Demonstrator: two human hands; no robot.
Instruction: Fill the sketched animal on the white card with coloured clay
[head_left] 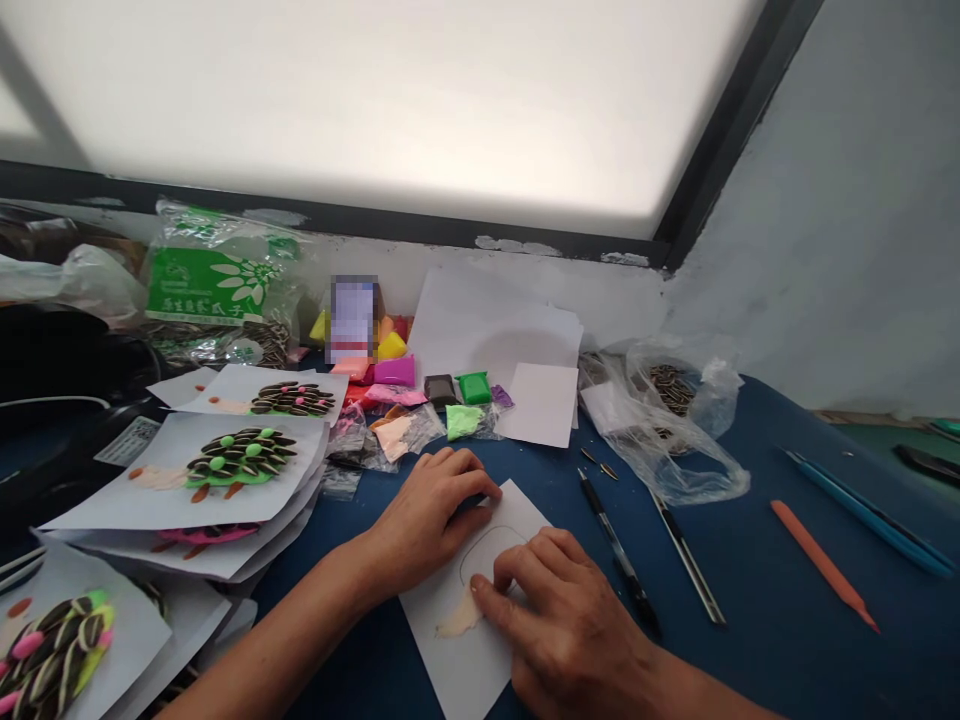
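A sheet of white paper [480, 690] lies at a slant in front of me, with a curved pencil or pen outline drawn on it. Below that curve, a flattened piece of peach clay [459, 617] sticks to the sheet and tapers to a point at its lower left. My left hand [431, 515] rests at the sheet's upper left edge, thumb and fingers apart, fingertips on the paper. With its fingers bent in, my right hand [559, 610] presses a digit on the clay's upper right end. Its palm side is hidden.
Finished hedgehog pictures with sunflower seeds [240, 460] are stacked at left. Behind the sheet lie colourful clay packets [394, 372] and a propped phone [352, 320]. To the right are a black pen [615, 545], another pen [686, 560], an orange clay tool [821, 565] and a plastic bag of seeds [667, 400].
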